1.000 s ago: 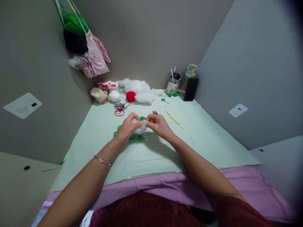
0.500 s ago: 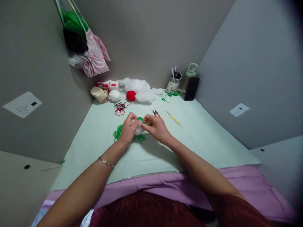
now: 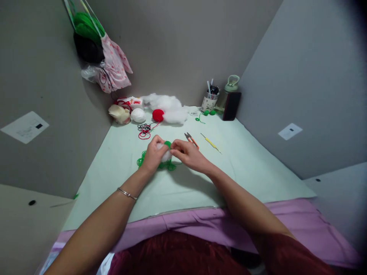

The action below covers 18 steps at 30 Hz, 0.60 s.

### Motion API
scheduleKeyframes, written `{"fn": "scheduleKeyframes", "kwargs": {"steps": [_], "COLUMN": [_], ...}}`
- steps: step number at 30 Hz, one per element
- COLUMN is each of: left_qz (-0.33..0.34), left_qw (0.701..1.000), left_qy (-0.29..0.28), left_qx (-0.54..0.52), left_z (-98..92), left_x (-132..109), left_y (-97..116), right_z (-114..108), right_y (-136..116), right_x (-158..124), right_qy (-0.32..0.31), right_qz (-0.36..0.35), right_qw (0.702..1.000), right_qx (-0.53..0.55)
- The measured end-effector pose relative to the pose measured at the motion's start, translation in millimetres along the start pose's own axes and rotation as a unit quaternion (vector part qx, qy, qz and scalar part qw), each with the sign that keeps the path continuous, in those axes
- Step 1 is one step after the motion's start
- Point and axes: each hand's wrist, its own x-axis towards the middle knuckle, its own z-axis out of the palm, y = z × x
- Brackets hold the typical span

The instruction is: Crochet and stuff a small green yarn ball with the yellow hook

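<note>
Nearest me, past the maroon clothing (image 3: 174, 254), a purple cloth (image 3: 195, 223) shows along the near edge of the pale green table cover (image 3: 229, 179). The left hand (image 3: 154, 154), a silver bracelet (image 3: 127, 193) on its wrist, is closed around a wad of white fluff (image 3: 165, 155) with a green piece (image 3: 168, 144) at its far side. The right hand (image 3: 187, 154) bends in close, thumb and fingers narrow, beside them; I cannot tell whether it pinches anything. Loose green yarn (image 3: 171, 167) lies under and around the left hand. Just beyond the right hand are orange-handled snips (image 3: 193, 141), with a yellow crochet hook (image 3: 210, 143) to their right. Farther back, a red ball (image 3: 158, 115) sits between a white ball (image 3: 138, 115) and heaped stuffing (image 3: 175, 115).
</note>
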Motion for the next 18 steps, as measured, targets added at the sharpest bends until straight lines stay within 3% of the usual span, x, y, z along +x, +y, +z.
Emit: {"fn": "scheduleKeyframes", "kwargs": {"steps": [4,9,11,15,18], "left_qz": [-0.007,-0.028,-0.031,-0.040,-0.042], "left_qw": [0.999,0.999,0.999,0.999,0.998], "left_qy": [0.036,0.032,0.030,0.026,0.030], "left_qx": [0.001,-0.011,-0.012,-0.014,-0.028], "left_z": [3.4,8.3,8.2,6.5,6.2], "left_x": [-1,-5,-5,-4,-4], "left_y": [-3,2,3,1,-1], "right_z": [-2,-13,-14,-11,-9], "right_y": [1,7,6,-1,-2], "right_x": [1,6,6,4,3], "right_qy": [-0.002,0.099,0.109,0.024,0.067], "right_qz": [-0.003,-0.017,-0.052,-0.036,-0.014], "right_qw": [1.000,0.994,0.991,0.958,0.974], "right_qx": [-0.007,-0.031,0.050,0.282,0.216]}}
